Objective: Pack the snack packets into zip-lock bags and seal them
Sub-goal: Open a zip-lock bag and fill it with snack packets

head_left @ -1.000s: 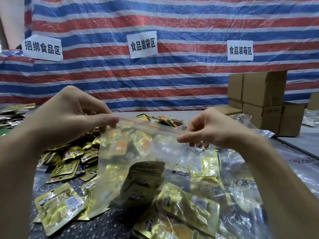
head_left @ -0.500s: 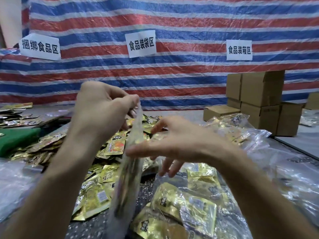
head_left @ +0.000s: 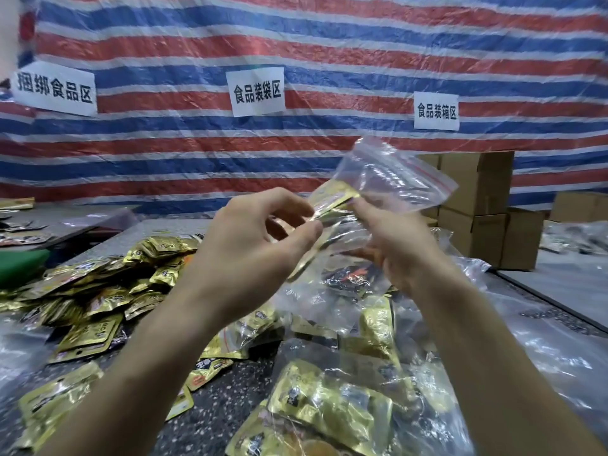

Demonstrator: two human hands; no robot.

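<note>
Clear crinkly plastic, that's the bag (head_left: pixel 398 179), held up in the air over the middle of the desk (head_left: pixel 223 409) by both hands. Which way would you say it points? (foilfan)

Long axis runs on a slant, low-left to high-right. The red zip strip end is the high one, aimed up toward the boxes (head_left: pixel 477 192) at the desk's far right corner. Can't tell if the zip is pressed closed. The low end is bunched between the hands. (bagwatcher)

And the fingers? (foilfan)

Left hand (head_left: pixel 250 255): fingers curled, thumb and forefinger pinching the bag's low end. Right hand (head_left: pixel 404 255): fingers curled round the bag's middle, gripping it. One gold packet (head_left: pixel 335 195) sits inside, flat shiny foil, rectangular, lying along the same slant just above the fingertips. (bagwatcher)

Rest of the desk? (foilfan)

Speckled grey top. Toward the left edge there's a heap of loose packets (head_left: pixel 95 301), all wrinkled gold foil. Filled bags (head_left: pixel 332 409), glossy and lumpy, lie at the near edge under the wrists. Boxes are plain brown cardboard, stacked. Behind hangs a tarp (head_left: pixel 296 44), woven-looking, striped red, blue and white, with white paper signs (head_left: pixel 256 92) stuck on. (bagwatcher)
</note>
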